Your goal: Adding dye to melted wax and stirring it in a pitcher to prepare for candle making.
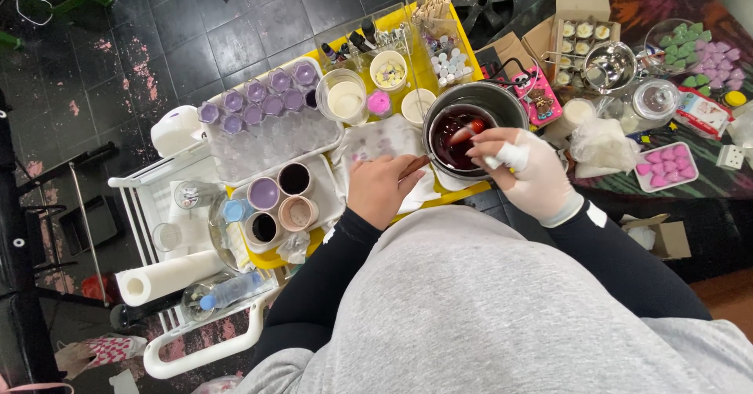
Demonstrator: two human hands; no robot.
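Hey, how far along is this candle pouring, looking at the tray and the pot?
Done: two rows of the mould tray hold purple fill, and a purple cup is filled. In hand: the gloved right hand works a stick in dark liquid in the metal pot; the bare left hand rests on the cloth. Left: the tray's other rows look unfilled.

The gloved right hand [527,170] holds a stick [469,131] in dark red liquid inside a metal pot [471,104]. The bare left hand [383,188] rests on a stained cloth [384,139] just left of it.
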